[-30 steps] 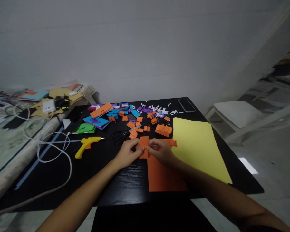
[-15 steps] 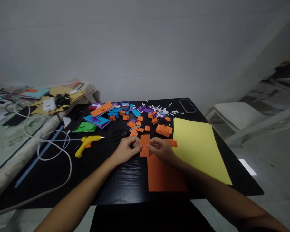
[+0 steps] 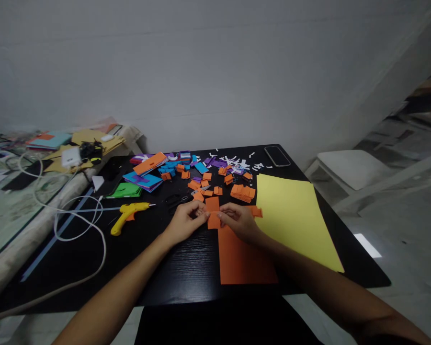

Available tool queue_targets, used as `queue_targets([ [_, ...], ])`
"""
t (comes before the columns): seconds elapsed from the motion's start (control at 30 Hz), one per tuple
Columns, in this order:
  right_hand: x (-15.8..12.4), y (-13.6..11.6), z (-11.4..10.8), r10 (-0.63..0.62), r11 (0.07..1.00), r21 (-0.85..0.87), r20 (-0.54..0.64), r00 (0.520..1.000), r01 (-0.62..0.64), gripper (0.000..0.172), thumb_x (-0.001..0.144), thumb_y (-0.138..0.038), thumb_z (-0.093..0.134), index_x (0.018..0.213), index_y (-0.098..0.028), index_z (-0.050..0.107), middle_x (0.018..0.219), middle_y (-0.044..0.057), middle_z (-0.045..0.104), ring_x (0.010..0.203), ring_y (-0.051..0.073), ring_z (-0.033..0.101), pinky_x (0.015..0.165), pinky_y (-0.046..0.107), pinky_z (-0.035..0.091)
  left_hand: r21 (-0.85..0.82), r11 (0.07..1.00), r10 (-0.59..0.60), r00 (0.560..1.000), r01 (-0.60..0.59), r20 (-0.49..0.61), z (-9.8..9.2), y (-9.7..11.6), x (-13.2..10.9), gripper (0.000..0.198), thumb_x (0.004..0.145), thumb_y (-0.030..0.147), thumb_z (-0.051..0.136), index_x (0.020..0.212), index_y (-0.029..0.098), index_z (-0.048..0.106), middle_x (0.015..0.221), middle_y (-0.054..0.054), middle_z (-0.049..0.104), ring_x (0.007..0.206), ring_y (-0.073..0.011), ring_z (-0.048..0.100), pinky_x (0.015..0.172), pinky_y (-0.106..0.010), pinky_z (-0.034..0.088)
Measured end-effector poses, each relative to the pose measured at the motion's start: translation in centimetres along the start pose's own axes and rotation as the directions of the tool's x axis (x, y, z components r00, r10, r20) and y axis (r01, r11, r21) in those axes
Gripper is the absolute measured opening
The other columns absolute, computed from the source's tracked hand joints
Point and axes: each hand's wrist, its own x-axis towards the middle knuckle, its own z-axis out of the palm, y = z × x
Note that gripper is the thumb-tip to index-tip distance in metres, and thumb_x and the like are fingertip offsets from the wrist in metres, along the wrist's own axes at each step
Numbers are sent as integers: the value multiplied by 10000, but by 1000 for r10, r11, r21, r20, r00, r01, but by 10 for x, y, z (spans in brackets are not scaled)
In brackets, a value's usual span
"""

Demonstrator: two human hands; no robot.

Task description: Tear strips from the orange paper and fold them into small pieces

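Observation:
A small orange paper piece with a crease across it is held between both hands. My left hand pinches its left edge between thumb and fingers. My right hand grips the right edge the same way. Under my right hand lies a larger orange sheet on the black table. Just beyond the hands are small folded orange paper pieces and a stack of orange strips. Scissors with dark handles lie partly among the pieces, beyond my left hand.
A yellow glue gun and a white cable lie at the left. Large yellow sheets cover the right side, with a phone behind. Coloured folded papers and white scraps are spread along the back. A white stool stands at right.
The small orange piece looks shorter toward me and slightly more folded or tilted at its crease. Both hands keep their grip, and the view has shifted slightly.

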Motion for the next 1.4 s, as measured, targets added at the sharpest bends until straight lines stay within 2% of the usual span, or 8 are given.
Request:
queue_targets([
  [0.2, 0, 0, -1, -85, 995, -58, -37, 996, 83, 264, 843, -451, 713, 824, -191, 666, 659, -12, 636, 594, 142, 618, 584, 280, 510, -8, 1000, 2, 1000, -2, 2, 1, -1, 1, 263, 900, 405, 655, 837, 150, 646, 723, 16, 555, 674, -118, 489, 648, -228, 392],
  [0.4, 0, -2, -1, -85, 994, -78, -48, 995, 81, 265, 850, -458, 705, 828, -197, 662, 666, -10, 634, 611, 151, 624, 608, 293, 523, 2, 1000, -1, 1000, 1, 7, 1, -2, 2, 269, 912, 414, 649, 849, 152, 644, 730, 15, 565, 685, -126, 506, 663, -235, 406],
  [0.67, 0, 1, -1, -168, 964, -230, -123, 978, 136, 208, 844, -402, 709, 813, -198, 679, 709, 12, 640, 649, 156, 622, 597, 279, 514, 218, 960, 188, 982, -177, -32, 0, 2, -1, 216, 970, 334, 597, 838, 166, 634, 755, 5, 600, 706, -127, 549, 681, -232, 425],
  [0.8, -2, 0, 1, -58, 997, -46, -85, 995, 54, 227, 852, -418, 702, 914, -206, 648, 630, -30, 634, 499, 122, 581, 502, 260, 492, 260, 943, 232, 971, -208, -62, 2, 0, -3, 156, 963, 310, 615, 922, 178, 687, 829, -20, 678, 758, -141, 614, 720, -240, 467],
  [1.0, -1, 2, 2, -49, 995, 87, -62, 997, 54, 228, 786, -346, 775, 946, -205, 695, 792, 21, 741, 736, 177, 726, 699, 318, 610, 121, 981, 162, 983, -151, -86, 6, -5, -4, 173, 935, 230, 609, 1060, 190, 722, 882, -28, 741, 758, -140, 678, 737, -239, 524],
  [1.2, -2, 1, 2, -37, 995, 92, -82, 996, 44, 258, 720, -347, 833, 903, -207, 716, 808, 21, 753, 776, 185, 739, 793, 341, 617, -96, 994, 44, 993, -54, -112, 10, -2, -2, 159, 850, 290, 722, 949, 165, 730, 895, -49, 739, 788, -159, 693, 742, -253, 545],
  [1.3, -2, 1, 3, -45, 995, 88, -76, 996, 51, 291, 700, -404, 848, 865, -211, 706, 812, 19, 747, 798, 193, 739, 820, 356, 615, -121, 992, 10, 994, -23, -107, 11, 2, -3, 187, 858, 339, 725, 918, 162, 727, 826, -35, 717, 743, -149, 668, 694, -242, 521],
  [1.4, -2, 0, 4, -52, 998, 43, -95, 994, 56, 302, 703, -439, 842, 796, -211, 667, 761, -2, 705, 754, 175, 717, 773, 329, 608, -106, 994, 1, 994, -12, -106, 13, 3, -4, 228, 868, 384, 712, 825, 161, 692, 747, -14, 680, 684, -135, 632, 638, -230, 490],
])
